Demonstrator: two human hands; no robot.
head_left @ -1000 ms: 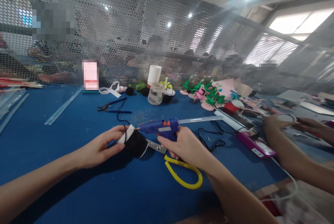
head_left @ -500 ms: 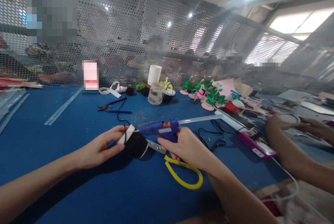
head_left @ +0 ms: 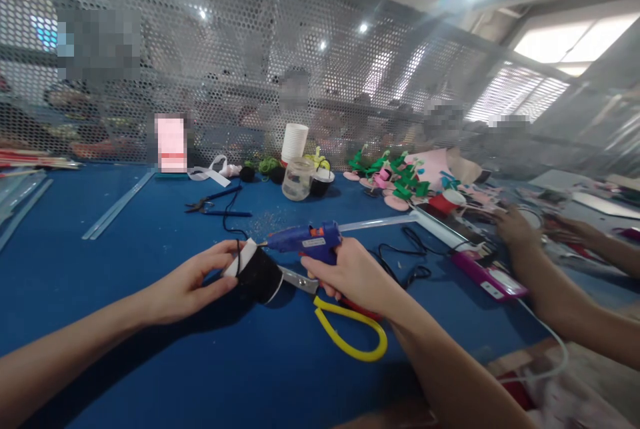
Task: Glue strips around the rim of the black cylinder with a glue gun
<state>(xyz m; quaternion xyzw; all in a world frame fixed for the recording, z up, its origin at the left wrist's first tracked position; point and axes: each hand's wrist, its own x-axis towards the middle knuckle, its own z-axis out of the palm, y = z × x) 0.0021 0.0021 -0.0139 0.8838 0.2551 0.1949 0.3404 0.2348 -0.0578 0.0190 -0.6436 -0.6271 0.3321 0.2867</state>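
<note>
My left hand (head_left: 200,276) grips a small paper cup (head_left: 261,276) wrapped in black, tilted on its side with its white rim under my fingers. Black cord (head_left: 230,216) runs over that white rim and back across the table. In my right hand (head_left: 353,272) is a blue hot glue gun (head_left: 303,241), a clear glue stick (head_left: 375,222) sticking out of its back. The gun's nozzle points at the cup close to the white rim; whether it touches I cannot tell. Under my right hand lie yellow-handled scissors (head_left: 353,332), their blades partly hidden behind the cup.
Pliers (head_left: 210,206), a clear jar (head_left: 299,179) and stacked white paper cups (head_left: 294,142) stand or lie farther back on the blue table (head_left: 150,376). Green and pink craft pieces (head_left: 400,179) and a purple power strip (head_left: 487,276) are at right, beside a co-worker's arms (head_left: 545,276).
The camera view shifts slightly. My hands keep nearly the same pose on the cup and glue gun, and the gun's nozzle tilts a little. The co-worker's hands move at right.
</note>
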